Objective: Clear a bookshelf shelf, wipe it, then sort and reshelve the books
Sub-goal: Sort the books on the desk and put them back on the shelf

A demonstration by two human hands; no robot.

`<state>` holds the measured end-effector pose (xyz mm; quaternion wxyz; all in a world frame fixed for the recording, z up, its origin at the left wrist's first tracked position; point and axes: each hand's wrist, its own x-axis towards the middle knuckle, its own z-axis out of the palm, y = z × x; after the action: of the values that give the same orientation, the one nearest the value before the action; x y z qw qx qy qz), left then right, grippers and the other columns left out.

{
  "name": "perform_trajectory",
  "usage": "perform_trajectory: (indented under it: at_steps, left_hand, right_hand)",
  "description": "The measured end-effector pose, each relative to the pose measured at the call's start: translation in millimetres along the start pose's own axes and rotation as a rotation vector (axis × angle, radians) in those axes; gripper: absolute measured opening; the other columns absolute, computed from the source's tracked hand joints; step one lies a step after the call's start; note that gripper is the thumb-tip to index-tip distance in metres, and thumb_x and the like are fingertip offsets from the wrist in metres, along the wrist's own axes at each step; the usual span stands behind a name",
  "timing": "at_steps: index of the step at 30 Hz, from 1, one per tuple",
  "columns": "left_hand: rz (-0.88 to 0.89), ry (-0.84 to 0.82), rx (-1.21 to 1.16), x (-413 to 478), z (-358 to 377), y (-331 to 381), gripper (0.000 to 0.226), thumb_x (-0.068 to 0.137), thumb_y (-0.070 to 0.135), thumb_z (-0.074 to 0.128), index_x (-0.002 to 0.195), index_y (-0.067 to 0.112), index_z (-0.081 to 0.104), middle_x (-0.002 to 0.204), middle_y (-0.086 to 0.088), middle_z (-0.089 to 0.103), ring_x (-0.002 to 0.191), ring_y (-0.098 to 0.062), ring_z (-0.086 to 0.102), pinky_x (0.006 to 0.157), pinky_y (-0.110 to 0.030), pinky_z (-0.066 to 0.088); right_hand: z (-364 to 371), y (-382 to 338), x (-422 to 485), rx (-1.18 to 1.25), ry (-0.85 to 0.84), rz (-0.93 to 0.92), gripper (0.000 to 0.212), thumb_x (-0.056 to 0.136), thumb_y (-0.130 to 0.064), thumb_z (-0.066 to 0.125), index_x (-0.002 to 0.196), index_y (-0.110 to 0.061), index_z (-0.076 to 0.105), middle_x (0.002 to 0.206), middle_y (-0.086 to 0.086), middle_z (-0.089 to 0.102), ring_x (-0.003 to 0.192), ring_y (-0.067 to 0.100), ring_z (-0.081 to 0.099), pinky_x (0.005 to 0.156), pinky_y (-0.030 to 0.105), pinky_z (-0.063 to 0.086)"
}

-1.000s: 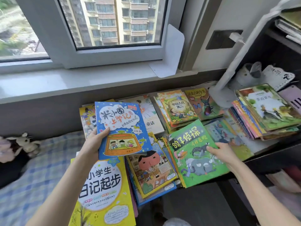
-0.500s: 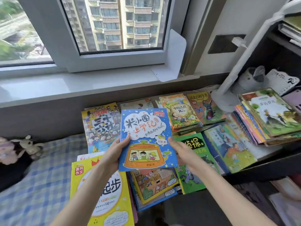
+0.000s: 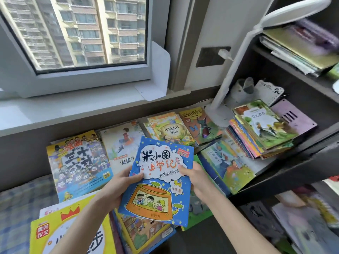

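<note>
**While both hands grip the blue book, the rest lie spread out below**

As I watch from the head view, the blue book (image 3: 159,180) sits centre frame, lifted over the spread of books, cover facing up and its top edge tipped toward the right. The left hand (image 3: 117,187) pinches its left edge, thumb on the cover and fingers hidden behind. The right hand (image 3: 198,178) pinches the right edge the same way. The hands are apart, one on each side, both clamped on that book.

Under its lower edge I see an orange-and-yellow book (image 3: 143,233) and a green book (image 3: 200,213), both partly covered. A big yellow book (image 3: 55,233) fills the lower left corner under the left forearm. The crowd-cover comic book (image 3: 78,162) lies left of centre, with the white book (image 3: 121,143) just beside it. Further right are the fables book (image 3: 170,129) and then the beetle book (image 3: 200,125), overlapping at the edges.

A stack of books (image 3: 256,132) lies flat on the dark bookshelf (image 3: 302,158) at right, a green cover on top. The white desk lamp (image 3: 238,70) stands with its base touching the stack's left side. The window (image 3: 82,33) is upper left, and the checked blanket (image 3: 18,208) is at the lower left edge.
</note>
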<state>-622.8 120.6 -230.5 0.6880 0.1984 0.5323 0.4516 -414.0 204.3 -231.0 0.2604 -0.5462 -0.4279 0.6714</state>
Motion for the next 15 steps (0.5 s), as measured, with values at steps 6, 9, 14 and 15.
perform_trajectory:
  at_steps: [6,9,14,15]
  left_hand:
    - [0.012,0.024,0.052,36,21,22,0.016,0.095,0.011,0.055,0.109,0.011,0.060,0.092,-0.017,0.074,0.072,-0.030,0.072,0.056,-0.039,0.059]
    - [0.038,0.041,0.125,51,23,28,0.014,0.094,0.011,0.057,0.106,0.014,0.062,0.090,-0.012,0.074,0.074,-0.028,0.071,0.059,-0.037,0.060]
    - [0.031,0.041,0.259,58,19,28,0.015,0.094,0.007,0.057,0.108,0.010,0.062,0.092,-0.015,0.073,0.076,-0.025,0.071,0.066,-0.037,0.061]
    - [0.025,0.048,0.272,57,18,28,0.015,0.094,0.007,0.057,0.107,0.010,0.063,0.091,-0.015,0.072,0.076,-0.025,0.071,0.069,-0.037,0.061]
  right_hand:
    - [-18,-11,10,0.131,0.194,-0.092,0.012,0.096,-0.006,0.055,0.104,-0.013,0.062,0.098,0.003,0.072,0.086,0.021,0.070,0.071,0.036,0.059]
    - [-31,-16,17,0.178,0.298,-0.077,0.011,0.096,-0.008,0.056,0.099,-0.016,0.063,0.102,0.005,0.071,0.092,0.027,0.069,0.083,0.048,0.056]
    - [-52,-21,34,0.231,0.391,-0.040,0.019,0.094,-0.010,0.059,0.113,-0.007,0.061,0.109,0.012,0.069,0.095,0.032,0.067,0.083,0.051,0.055]
    - [-54,-22,37,0.236,0.391,-0.040,0.020,0.094,-0.010,0.059,0.114,-0.006,0.060,0.108,0.012,0.069,0.092,0.032,0.068,0.079,0.049,0.056]
